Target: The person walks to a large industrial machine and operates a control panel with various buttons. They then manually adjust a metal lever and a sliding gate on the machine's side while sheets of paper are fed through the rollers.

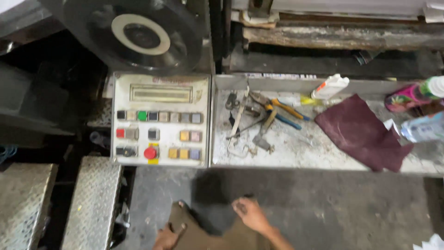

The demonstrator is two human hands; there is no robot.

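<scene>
My right hand (250, 214) reaches in from the bottom right, low over the grey concrete floor (333, 208). Its fingers pinch the edge of a dark grey sheet (213, 199) that lies on the floor. My left hand (167, 235) is at the bottom edge and grips a brown sheet (194, 234) that lies partly under the dark one. Blur hides the fingers' exact hold.
A machine control panel (159, 120) with coloured buttons stands ahead, under a large film roll (138, 34). To its right, a metal tray (296, 155) holds pliers (282, 111), loose tools, a maroon leather piece (360, 132), a white bottle (330, 86) and plastic bottles (423, 127). Checker-plate steps (92, 203) rise on the left.
</scene>
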